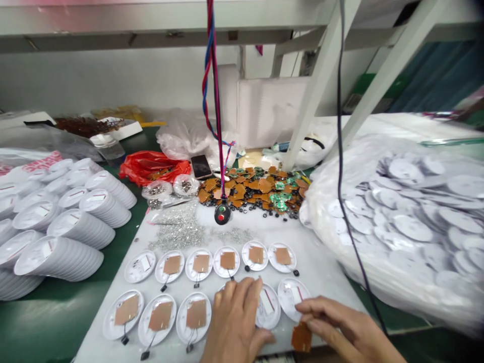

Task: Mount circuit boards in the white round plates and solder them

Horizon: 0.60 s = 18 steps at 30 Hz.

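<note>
My right hand [340,322] pinches a small brown circuit board [301,337] between thumb and fingers, just in front of the nearest row's right end. My left hand [236,317] reaches over that row, fingers stretched forward and thumb apart; it mostly covers one disc, and what lies under the palm is hidden. Right of it are a white disc [269,307] and another white disc [293,298], each bearing a pale strip and no board. Other discs, such as the front-left disc [109,327], carry a brown board [126,310] with thin wires to a small black part.
A pile of brown and green boards [257,186] lies behind the discs, beside scattered small metal bits [181,227]. A black round piece with a red button [223,214] hangs on cables. Stacked white cups [60,252] stand left; a bag of white discs [408,217] lies right.
</note>
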{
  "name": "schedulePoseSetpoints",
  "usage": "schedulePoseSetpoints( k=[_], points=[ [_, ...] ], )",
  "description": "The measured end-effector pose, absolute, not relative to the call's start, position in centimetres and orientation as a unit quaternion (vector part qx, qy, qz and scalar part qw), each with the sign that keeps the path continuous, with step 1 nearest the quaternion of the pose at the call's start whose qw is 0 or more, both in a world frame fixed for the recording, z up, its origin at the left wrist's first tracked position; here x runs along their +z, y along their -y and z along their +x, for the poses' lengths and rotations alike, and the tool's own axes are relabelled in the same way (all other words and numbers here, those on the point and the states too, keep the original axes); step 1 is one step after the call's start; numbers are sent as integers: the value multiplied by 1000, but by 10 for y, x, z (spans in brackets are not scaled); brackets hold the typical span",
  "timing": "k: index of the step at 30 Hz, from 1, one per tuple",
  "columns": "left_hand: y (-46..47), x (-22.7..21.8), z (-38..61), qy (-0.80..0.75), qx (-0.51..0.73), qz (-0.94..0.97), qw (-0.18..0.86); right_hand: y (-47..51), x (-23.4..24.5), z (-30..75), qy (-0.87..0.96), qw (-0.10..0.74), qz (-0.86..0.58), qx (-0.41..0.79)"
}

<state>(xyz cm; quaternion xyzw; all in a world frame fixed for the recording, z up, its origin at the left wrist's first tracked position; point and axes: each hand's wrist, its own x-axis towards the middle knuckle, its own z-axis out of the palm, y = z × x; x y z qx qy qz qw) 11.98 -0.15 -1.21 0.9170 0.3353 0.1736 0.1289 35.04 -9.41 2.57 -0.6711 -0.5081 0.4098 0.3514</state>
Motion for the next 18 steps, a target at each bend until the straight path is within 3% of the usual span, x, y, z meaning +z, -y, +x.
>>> schedulePoseSetpoints(
  k=[11,18],
  points=[
    [-18,-3,124,-269,134,936,182,48,19,323,587,340,-637,365],
    [-16,-7,124,-273,145,933,183,59,35,329,583,271,-576,505]
  ],
)
